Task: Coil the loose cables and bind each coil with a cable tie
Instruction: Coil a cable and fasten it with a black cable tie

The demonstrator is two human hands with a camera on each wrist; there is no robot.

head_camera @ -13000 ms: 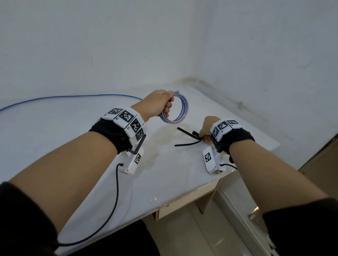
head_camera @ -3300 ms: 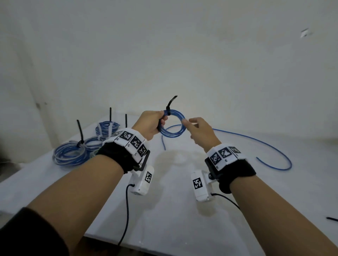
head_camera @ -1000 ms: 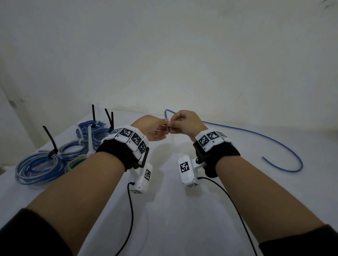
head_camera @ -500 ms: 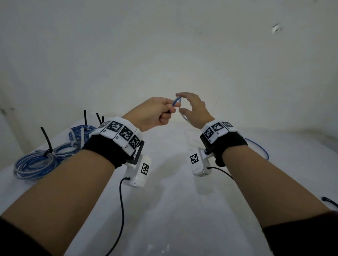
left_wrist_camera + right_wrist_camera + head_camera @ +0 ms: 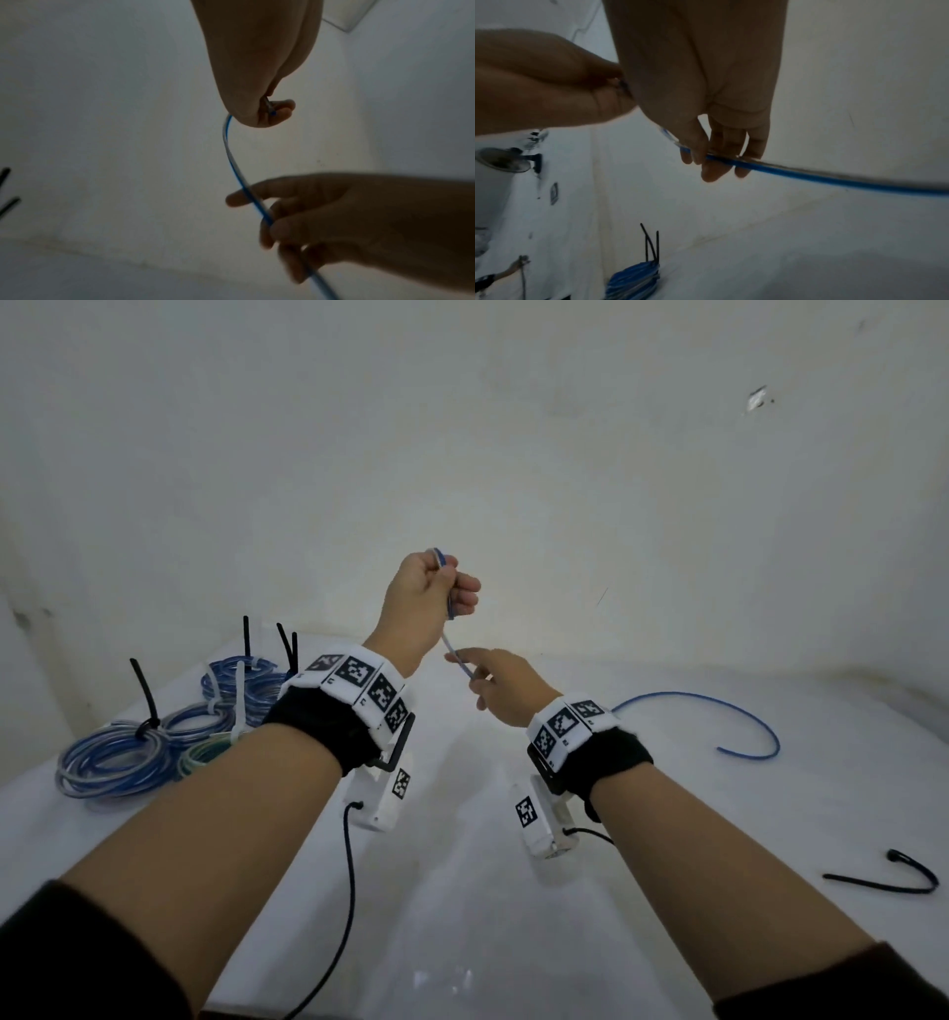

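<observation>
From the head view we saw the left hand (image 5: 426, 598) raised above the white worktop (image 5: 462, 891), its fingers curled round the end of a loose blue cable (image 5: 454, 654). The cable ran down from that fist to the right hand (image 5: 506, 688), which was lower and just beside it, with the cable passing through its loosely bent fingers. Past the right wrist the rest of the cable lay in a wide curve on the worktop, well apart from a single black cable tie (image 5: 886, 878) near the right edge. At the far left of the worktop lay several bound coils (image 5: 154, 742), blue and pale, with black and white tie tails standing upright.

From the left wrist view we saw the left hand (image 5: 259, 85) gripping the cable (image 5: 231, 158) end in a closed fist, and the cable arcing down into the right hand (image 5: 334, 221), whose fingers were bent round it.

From the right wrist view we saw the right hand (image 5: 706, 101) with fingers (image 5: 716, 166) hanging down and the cable (image 5: 821, 176) lying across their tips, lightly held. The left hand (image 5: 552, 87) was closed just beside it. One bound coil (image 5: 634, 282) sat on the worktop (image 5: 782, 253) below.
</observation>
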